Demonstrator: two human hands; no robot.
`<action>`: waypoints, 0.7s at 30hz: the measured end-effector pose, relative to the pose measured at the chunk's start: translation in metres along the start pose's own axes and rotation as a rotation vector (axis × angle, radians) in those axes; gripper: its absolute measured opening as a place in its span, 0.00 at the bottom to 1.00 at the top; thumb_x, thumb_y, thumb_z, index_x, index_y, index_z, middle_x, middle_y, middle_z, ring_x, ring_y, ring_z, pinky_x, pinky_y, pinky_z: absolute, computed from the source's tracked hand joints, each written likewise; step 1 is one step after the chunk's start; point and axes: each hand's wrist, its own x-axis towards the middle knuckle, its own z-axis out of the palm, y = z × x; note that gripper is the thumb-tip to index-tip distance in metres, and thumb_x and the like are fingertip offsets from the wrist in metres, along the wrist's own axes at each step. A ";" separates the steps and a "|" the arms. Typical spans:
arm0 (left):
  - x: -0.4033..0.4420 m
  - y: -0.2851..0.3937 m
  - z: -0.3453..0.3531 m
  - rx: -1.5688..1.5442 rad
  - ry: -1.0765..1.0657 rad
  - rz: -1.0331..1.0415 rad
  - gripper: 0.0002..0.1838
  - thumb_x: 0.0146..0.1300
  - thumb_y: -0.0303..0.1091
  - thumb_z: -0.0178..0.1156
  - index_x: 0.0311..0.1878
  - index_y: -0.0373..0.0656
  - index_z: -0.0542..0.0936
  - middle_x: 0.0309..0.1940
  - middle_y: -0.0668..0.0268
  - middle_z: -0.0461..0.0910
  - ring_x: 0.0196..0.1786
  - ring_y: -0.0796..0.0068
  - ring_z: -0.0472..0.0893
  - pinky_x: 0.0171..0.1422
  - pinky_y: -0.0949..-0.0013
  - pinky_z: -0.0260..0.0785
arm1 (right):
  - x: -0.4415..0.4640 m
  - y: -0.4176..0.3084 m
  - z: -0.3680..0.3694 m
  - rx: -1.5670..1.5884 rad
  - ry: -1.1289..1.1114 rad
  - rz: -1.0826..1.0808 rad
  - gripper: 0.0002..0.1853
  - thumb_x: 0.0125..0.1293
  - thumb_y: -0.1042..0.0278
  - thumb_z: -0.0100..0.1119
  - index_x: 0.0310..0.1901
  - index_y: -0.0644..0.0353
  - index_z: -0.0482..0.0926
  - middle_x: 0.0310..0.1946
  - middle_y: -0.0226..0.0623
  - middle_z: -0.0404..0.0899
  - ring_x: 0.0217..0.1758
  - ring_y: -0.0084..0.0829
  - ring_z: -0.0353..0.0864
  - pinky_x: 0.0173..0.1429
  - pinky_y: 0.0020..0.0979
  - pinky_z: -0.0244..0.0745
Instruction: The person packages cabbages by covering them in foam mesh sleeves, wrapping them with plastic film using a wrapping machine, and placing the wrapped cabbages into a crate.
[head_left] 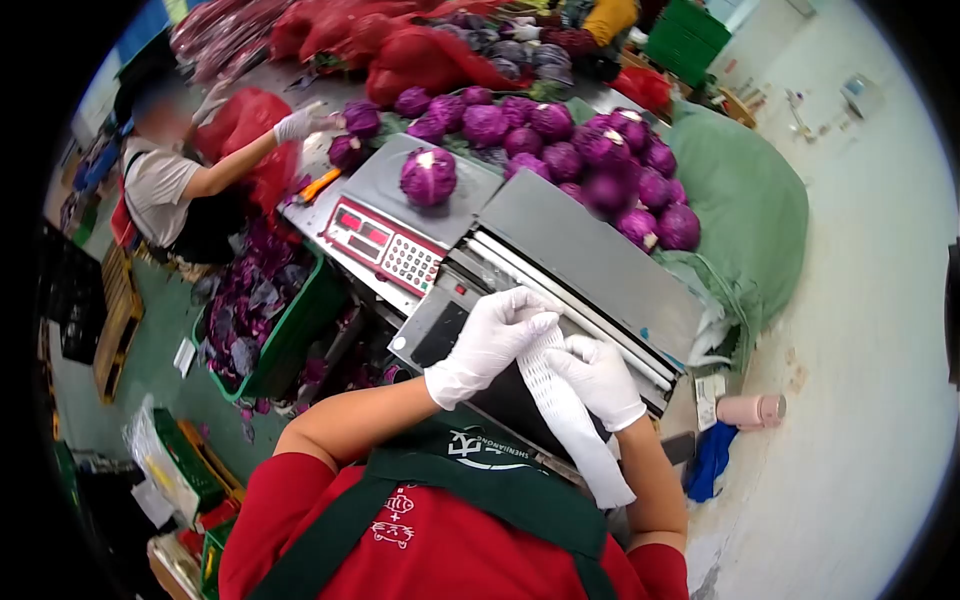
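In front of my chest, both gloved hands hold a long, white foam net sleeve (pixel 562 405) with small slits along its upper part; its lower end hangs down toward my apron. My left hand (pixel 490 342) pinches its top end between thumb and fingers. On the other side, my right hand (pixel 598 378) has its fingers closed on the sleeve's edge. Beneath my hands is a wrapping machine (pixel 590 270) with a grey plate and pale rollers. A purple cabbage (pixel 428 177) rests on the scale (pixel 385 245) beyond my left hand.
Several purple cabbages (pixel 560 160) are heaped behind the machine, beside a large green sack (pixel 735 200). At left, a co-worker (pixel 165 180) reaches over the table near a red mesh bag. A green crate (pixel 290 350) holds cabbage leaves. A pink bottle (pixel 750 411) stands at right.
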 end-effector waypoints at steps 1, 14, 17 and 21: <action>-0.001 0.002 -0.002 -0.029 0.062 0.053 0.16 0.63 0.29 0.63 0.53 0.35 0.75 0.35 0.70 0.81 0.38 0.83 0.79 0.48 0.79 0.72 | 0.003 -0.010 0.008 0.009 0.024 -0.018 0.12 0.68 0.64 0.59 0.37 0.66 0.81 0.28 0.26 0.79 0.32 0.14 0.73 0.37 0.20 0.70; 0.024 0.017 -0.089 -0.018 0.386 0.415 0.05 0.65 0.27 0.59 0.38 0.39 0.73 0.36 0.69 0.73 0.39 0.84 0.72 0.46 0.76 0.68 | 0.120 0.007 0.102 0.558 0.220 -0.233 0.07 0.67 0.69 0.59 0.35 0.63 0.77 0.53 0.35 0.75 0.48 0.25 0.78 0.54 0.27 0.75; 0.034 0.033 -0.120 -0.275 0.207 0.205 0.10 0.69 0.35 0.58 0.43 0.39 0.70 0.34 0.70 0.73 0.37 0.86 0.73 0.44 0.79 0.67 | 0.138 0.006 0.095 0.735 0.151 -0.130 0.05 0.68 0.71 0.57 0.33 0.60 0.74 0.43 0.35 0.78 0.42 0.24 0.76 0.50 0.28 0.75; 0.020 0.022 -0.174 -0.226 -0.404 -0.547 0.18 0.61 0.43 0.65 0.48 0.41 0.76 0.26 0.72 0.76 0.31 0.79 0.78 0.38 0.74 0.74 | 0.161 -0.044 0.082 0.976 0.380 0.240 0.08 0.65 0.65 0.60 0.34 0.57 0.72 0.32 0.30 0.75 0.34 0.21 0.74 0.40 0.23 0.72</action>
